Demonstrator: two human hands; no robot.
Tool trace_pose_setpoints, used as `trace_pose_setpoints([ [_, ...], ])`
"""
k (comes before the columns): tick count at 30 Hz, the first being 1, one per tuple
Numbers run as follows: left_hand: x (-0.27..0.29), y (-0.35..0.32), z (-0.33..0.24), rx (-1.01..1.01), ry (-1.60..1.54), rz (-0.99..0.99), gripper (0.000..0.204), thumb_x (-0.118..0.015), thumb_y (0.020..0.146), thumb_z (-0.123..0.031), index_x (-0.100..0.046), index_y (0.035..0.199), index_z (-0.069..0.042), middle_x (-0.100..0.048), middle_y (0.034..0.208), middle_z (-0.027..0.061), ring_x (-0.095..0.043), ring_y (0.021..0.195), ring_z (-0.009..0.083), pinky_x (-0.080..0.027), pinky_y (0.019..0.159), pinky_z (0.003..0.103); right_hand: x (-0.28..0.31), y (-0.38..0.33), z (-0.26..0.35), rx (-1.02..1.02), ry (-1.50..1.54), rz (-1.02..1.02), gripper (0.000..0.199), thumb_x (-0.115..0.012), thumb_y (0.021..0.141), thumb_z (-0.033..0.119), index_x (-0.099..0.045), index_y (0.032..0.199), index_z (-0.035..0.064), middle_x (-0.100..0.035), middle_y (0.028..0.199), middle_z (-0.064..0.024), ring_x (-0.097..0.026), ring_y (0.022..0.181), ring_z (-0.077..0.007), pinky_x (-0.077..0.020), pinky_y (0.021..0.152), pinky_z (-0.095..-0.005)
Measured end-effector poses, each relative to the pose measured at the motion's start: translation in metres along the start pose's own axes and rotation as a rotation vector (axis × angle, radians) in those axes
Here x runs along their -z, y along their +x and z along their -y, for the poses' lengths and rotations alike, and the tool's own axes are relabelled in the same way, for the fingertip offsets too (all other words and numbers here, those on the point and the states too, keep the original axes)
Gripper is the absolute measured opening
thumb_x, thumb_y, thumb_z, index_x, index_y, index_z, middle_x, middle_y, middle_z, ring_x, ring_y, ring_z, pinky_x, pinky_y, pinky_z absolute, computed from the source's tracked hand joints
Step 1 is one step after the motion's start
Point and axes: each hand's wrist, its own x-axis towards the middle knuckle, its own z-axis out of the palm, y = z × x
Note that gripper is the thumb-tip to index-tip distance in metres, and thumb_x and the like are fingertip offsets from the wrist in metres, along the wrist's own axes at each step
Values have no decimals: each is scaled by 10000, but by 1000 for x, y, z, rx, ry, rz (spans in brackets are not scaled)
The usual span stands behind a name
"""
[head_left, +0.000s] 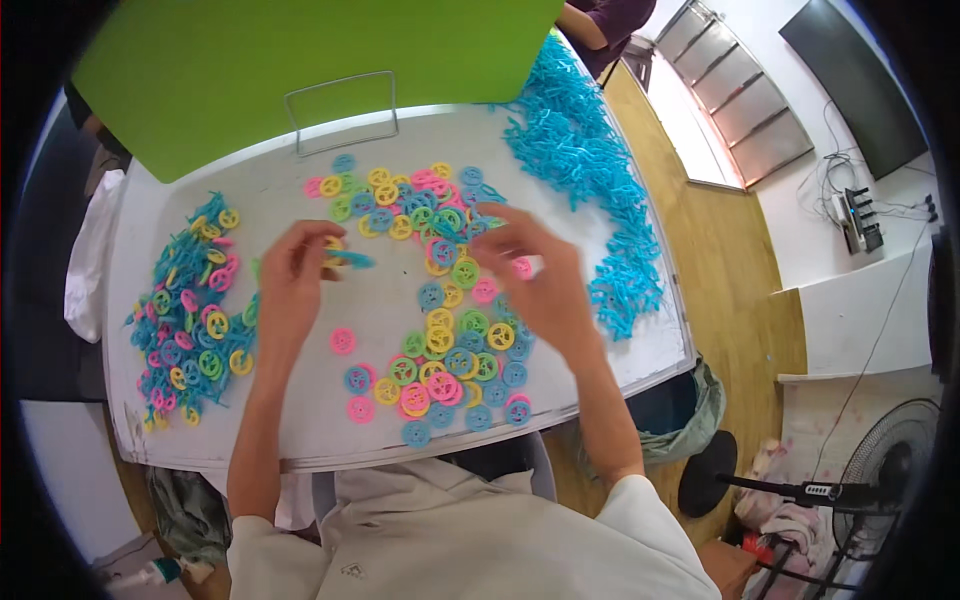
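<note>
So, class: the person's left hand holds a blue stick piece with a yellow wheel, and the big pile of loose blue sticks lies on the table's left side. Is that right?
Not quite. The head view shows the pile of loose blue sticks on the right side of the table. The left hand does hold a blue stick piece with a yellow wheel.
</note>
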Motion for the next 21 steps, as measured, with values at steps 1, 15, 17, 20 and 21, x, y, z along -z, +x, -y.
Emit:
trace_pose_setpoints([
  [1,7,5,0,-100,217,-40,186,-445,950,-71,-626,957,-29,-618,825,61,-603,746,134,-485,645,275,20,-3,-6,15,-51,-85,305,-661,824,23,-639,1126,61,-702,871,-66,-656,744,-124,-507,682,-251],
  [15,17,-25,-12,-355,883,124,119,-574,727,26,-601,828,-32,-562,926,145,-556,899,334,-476,778,417,104,-42,-61,-12,-702,133,281,-774,714,117,-678,977,90,-593,1177,-127,-502,1171,-322,-388,991,-412],
  [17,17,-31,-14,-323,789,327,129,-611,717,20,-604,831,-42,-561,932,141,-558,899,326,-477,783,408,106,-35,-63,-4,-624,102,246,-766,728,111,-656,945,74,-609,1162,-122,-503,1183,-313,-377,1004,-413],
  [20,17,-37,-4,-225,872,506,171,-670,674,6,-587,814,-45,-544,880,123,-540,898,321,-459,750,407,99,-25,-59,-20,-461,34,184,-722,800,96,-590,917,43,-655,1052,-102,-538,1160,-272,-392,1000,-405],
  [21,17,-34,-1,-208,887,508,193,-706,665,-14,-594,818,-52,-552,882,129,-554,887,313,-467,738,406,96,-22,-61,-47,-399,-20,168,-698,825,85,-581,935,36,-655,1021,-96,-569,1107,-251,-424,961,-377],
])
